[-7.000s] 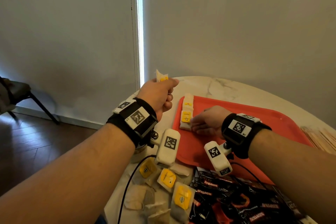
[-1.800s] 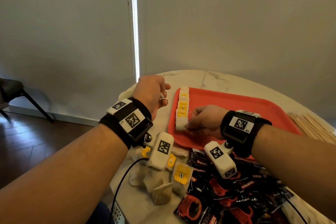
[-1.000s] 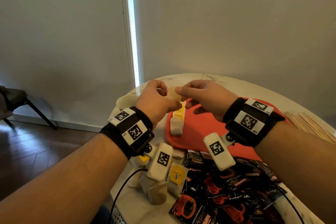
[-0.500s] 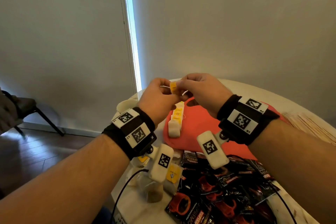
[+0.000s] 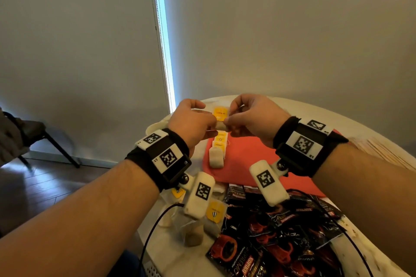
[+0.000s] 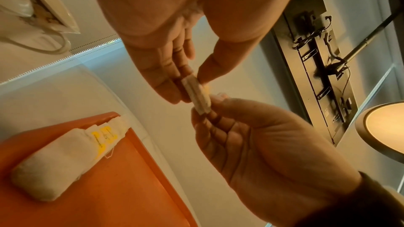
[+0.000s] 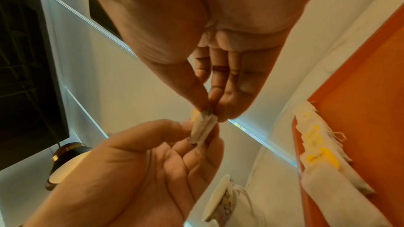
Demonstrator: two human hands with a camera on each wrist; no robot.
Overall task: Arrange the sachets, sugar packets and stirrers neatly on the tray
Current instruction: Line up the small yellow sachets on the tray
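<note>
Above the red tray (image 5: 252, 164) we hold one tea sachet (image 5: 220, 117) in the air, our left hand (image 5: 191, 121) pinching one end and our right hand (image 5: 254, 117) the other, its yellow tag up. On the tray's left edge lies one row of sachets (image 5: 217, 153), running lengthwise away from us. Nearer us than the tray, black coffee packets (image 5: 281, 231) lie heaped on the desk (image 5: 360, 126); we cannot count them.

tray (image 5: 252, 155): far side hidden behind both wrists | stirrers (image 5: 382, 153): cut off by right forearm, too blurred to count | black sachets (image 5: 281, 227): pile runs off the bottom edge | tea bag (image 5: 220, 114): lower half covered by fingertips (image 5: 227, 119), tag print too small to read
</note>
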